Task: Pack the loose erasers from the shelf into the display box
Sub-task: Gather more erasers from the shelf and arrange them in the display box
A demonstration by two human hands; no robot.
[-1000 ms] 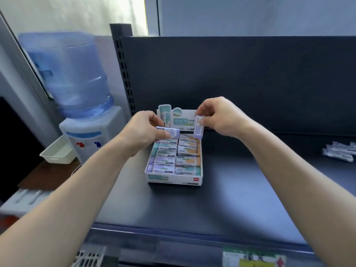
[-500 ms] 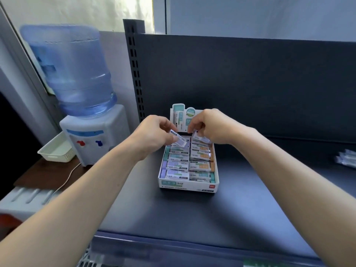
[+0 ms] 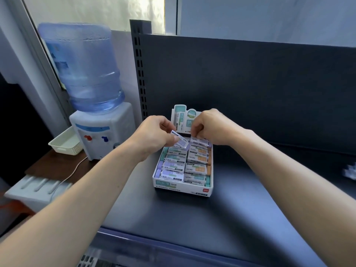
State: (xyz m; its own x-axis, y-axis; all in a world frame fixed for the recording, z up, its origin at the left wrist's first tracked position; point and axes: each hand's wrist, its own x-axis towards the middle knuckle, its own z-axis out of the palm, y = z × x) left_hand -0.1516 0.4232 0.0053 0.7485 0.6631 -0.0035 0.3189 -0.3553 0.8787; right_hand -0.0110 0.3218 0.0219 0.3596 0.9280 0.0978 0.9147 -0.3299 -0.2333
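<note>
The white display box [image 3: 183, 187] stands on the dark shelf [image 3: 231, 218], holding two rows of wrapped erasers [image 3: 196, 168]. My left hand [image 3: 154, 134] pinches a purple-ended eraser [image 3: 180, 140], tilted over the back left of the box. My right hand [image 3: 210, 126] reaches down into the back right corner, fingertips closed on an eraser [image 3: 198, 140] that lies among the others there. The box's upright header card [image 3: 182, 120] shows between my hands.
A water dispenser [image 3: 100, 130] with a blue bottle [image 3: 82, 68] stands left of the shelf, a cream basket [image 3: 65, 143] beside it. Loose white packets [image 3: 349, 171] lie at the shelf's far right. The perforated shelf post [image 3: 139, 74] rises behind the box.
Both hands came down from above the box towards its back end. The right hand lowered its eraser into the back right corner. The camera view shifted left.
</note>
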